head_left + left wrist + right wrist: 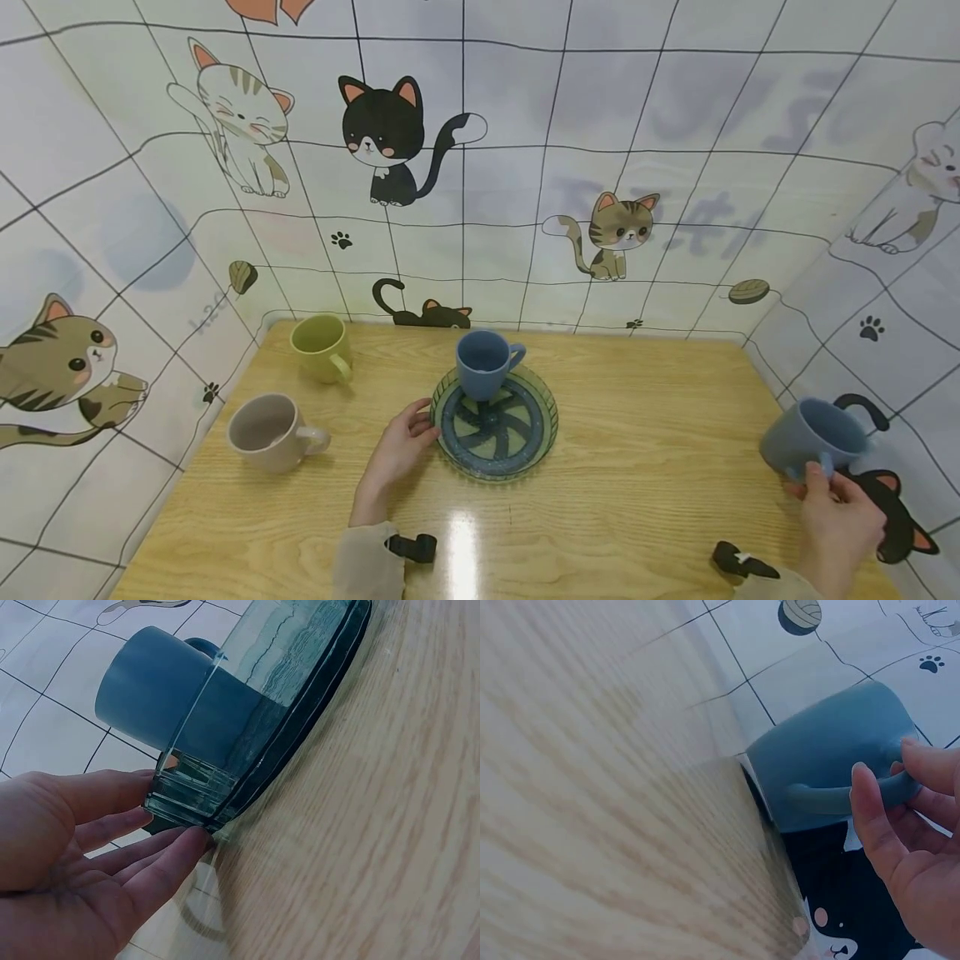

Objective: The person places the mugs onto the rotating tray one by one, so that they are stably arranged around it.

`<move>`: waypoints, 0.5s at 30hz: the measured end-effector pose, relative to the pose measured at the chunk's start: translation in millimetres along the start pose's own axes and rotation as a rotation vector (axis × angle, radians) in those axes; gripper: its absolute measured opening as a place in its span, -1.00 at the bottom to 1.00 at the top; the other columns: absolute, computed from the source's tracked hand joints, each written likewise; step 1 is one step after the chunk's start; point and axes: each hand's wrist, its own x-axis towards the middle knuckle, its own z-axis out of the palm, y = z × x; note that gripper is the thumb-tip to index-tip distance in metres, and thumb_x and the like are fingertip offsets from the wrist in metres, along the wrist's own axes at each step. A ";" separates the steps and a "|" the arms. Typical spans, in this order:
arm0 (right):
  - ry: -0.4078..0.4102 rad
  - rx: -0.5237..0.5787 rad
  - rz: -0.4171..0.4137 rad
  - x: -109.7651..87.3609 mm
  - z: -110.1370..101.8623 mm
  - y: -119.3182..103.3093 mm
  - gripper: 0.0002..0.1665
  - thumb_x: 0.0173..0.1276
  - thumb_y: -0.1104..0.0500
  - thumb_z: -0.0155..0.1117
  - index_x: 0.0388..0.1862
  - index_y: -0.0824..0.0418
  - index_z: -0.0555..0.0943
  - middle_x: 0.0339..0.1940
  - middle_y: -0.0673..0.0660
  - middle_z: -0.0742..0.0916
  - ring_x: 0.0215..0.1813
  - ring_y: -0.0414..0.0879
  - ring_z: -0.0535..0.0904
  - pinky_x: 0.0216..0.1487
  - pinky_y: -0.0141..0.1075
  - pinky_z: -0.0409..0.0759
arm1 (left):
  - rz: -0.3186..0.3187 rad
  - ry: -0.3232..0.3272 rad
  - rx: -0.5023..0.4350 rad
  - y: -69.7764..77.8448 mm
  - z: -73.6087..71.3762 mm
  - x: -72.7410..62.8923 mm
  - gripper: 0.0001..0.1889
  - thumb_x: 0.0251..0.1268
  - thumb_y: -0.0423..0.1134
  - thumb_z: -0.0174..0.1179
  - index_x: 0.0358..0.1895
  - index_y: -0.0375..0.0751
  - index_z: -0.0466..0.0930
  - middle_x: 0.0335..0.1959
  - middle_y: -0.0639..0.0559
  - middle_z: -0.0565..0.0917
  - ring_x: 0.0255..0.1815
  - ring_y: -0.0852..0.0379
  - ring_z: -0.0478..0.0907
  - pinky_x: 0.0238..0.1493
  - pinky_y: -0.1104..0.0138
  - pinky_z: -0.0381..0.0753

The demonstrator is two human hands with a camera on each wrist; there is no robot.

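A blue mug (483, 365) stands upright toward the back of a round green glass dish (557, 408) with a dark pinwheel pattern, its handle pointing right. My left hand (402, 444) touches the dish's left side; in the left wrist view the fingertips (196, 838) meet the clear wall and lower edge. At the far right, my right hand (840, 518) pinches the handle of a second, larger blue mug (802, 433) between thumb and fingers. The right wrist view shows this mug (832, 754) near the table edge; whether its base touches the wood I cannot tell.
A yellow-green mug (321, 346) stands at the back left, with a pale pinkish-grey mug (270, 433) in front of it. The wooden table (637, 400) spans the space between both hands. A cat-patterned covering (517, 183) rises behind and along both sides.
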 end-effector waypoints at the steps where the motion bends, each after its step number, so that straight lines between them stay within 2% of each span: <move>1: -0.005 0.009 -0.013 -0.2 0.2 -1.0 -0.45 0.45 -0.13 0.11 0.28 0.13 0.54 -0.78 -0.48 0.50 -0.37 -0.55 0.54 -0.09 -0.51 0.36 | -0.002 0.001 -0.001 0.3 -0.1 0.2 -0.40 0.37 -0.48 0.15 0.44 -0.39 0.20 0.23 -0.44 0.44 0.25 -0.26 0.44 0.16 0.04 0.51; 3: -0.009 0.017 -0.048 -0.6 1.6 -3.5 -0.44 0.45 -0.07 0.13 0.27 0.24 0.54 -0.79 -0.45 0.50 -0.63 -0.59 0.43 -0.43 -0.57 0.30 | -0.005 0.001 0.001 1.0 -0.1 0.4 -0.40 0.37 -0.49 0.15 0.44 -0.39 0.20 0.23 -0.43 0.45 0.23 -0.26 0.46 0.14 0.04 0.52; 4: -0.010 0.021 -0.065 -1.2 2.7 -5.1 -0.45 0.45 -0.06 0.13 0.26 0.26 0.54 -0.80 -0.45 0.50 -0.66 -0.59 0.43 -0.47 -0.59 0.29 | -0.003 -0.001 0.004 0.7 -0.1 0.6 -0.40 0.37 -0.49 0.15 0.44 -0.39 0.20 0.22 -0.43 0.45 0.23 -0.26 0.46 0.13 0.05 0.53; 5: -0.012 0.024 -0.090 -1.9 4.1 -6.9 -0.41 0.46 -0.05 0.13 0.28 0.32 0.51 -0.79 -0.45 0.50 -0.68 -0.58 0.44 -0.45 -0.61 0.29 | -0.010 0.001 0.000 0.8 -0.2 0.8 -0.39 0.36 -0.49 0.16 0.44 -0.38 0.20 0.22 -0.42 0.45 0.22 -0.25 0.47 0.13 0.05 0.53; 11: -0.017 0.009 -0.186 -9.6 14.4 -18.0 -0.41 0.46 -0.08 0.13 0.24 0.33 0.54 -0.73 -0.49 0.49 -0.64 -0.59 0.45 -0.42 -0.61 0.30 | -0.004 -0.001 0.006 0.9 -0.4 0.2 -0.39 0.34 -0.50 0.17 0.43 -0.40 0.21 0.20 -0.43 0.46 0.20 -0.26 0.49 0.09 0.06 0.56; 15: -0.039 0.062 -0.255 -16.7 19.2 -25.7 -0.57 0.43 -0.02 0.21 0.02 0.33 0.61 -0.72 -0.43 0.54 -0.64 -0.53 0.52 -0.48 -0.64 0.34 | -0.005 0.000 0.009 1.5 -0.1 -0.1 -0.39 0.33 -0.50 0.18 0.43 -0.40 0.22 0.20 -0.42 0.47 0.19 -0.26 0.49 0.09 0.05 0.56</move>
